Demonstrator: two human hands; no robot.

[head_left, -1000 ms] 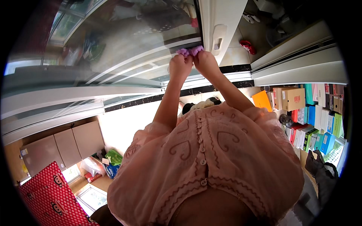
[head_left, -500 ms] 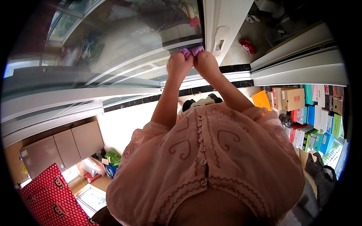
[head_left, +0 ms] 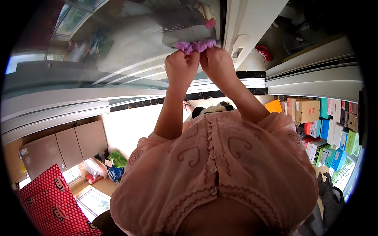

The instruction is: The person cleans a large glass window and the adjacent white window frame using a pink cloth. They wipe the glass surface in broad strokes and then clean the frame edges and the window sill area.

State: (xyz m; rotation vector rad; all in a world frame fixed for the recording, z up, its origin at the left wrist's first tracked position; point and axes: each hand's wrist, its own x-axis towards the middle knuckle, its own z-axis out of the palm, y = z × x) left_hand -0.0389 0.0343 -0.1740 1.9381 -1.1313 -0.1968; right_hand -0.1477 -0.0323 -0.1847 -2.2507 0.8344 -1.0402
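1. You have a purple cloth (head_left: 195, 46), soft, crumpled and bunched into a short wavy strip.
2. Before you is a smooth, shiny glass pane (head_left: 130, 43), mirroring windows and pale stripes, edged by a white door frame (head_left: 252, 19) with a narrow dark strip along the glass.
3. Your sleeves belong to a thin pink blouse (head_left: 214, 157) with round buttons, zigzag trim and stitched curls.
4. Your left hand (head_left: 181, 65) is closed on the cloth, its fingers pinching the near edge left of the middle.
5. Your right hand (head_left: 216, 63) is curled tight on the same cloth at its right end; the two hands are just beside each other.
6. The cloth sits beyond your knuckles, spanning both hands, and looks to be against the lower glass, near the frame.
7. Just right of the cloth, the frame's upright bounds the pane and carries an oblong recessed handle (head_left: 240, 46).
8. Beyond that upright, a red shoe (head_left: 264, 52) lies on the tiled floor; nearer, on your right, stand stacked cardboard boxes (head_left: 308, 111).
9. Well to your left are flat-fronted brown cabinets (head_left: 59, 147) and a red dotted fabric (head_left: 55, 200).
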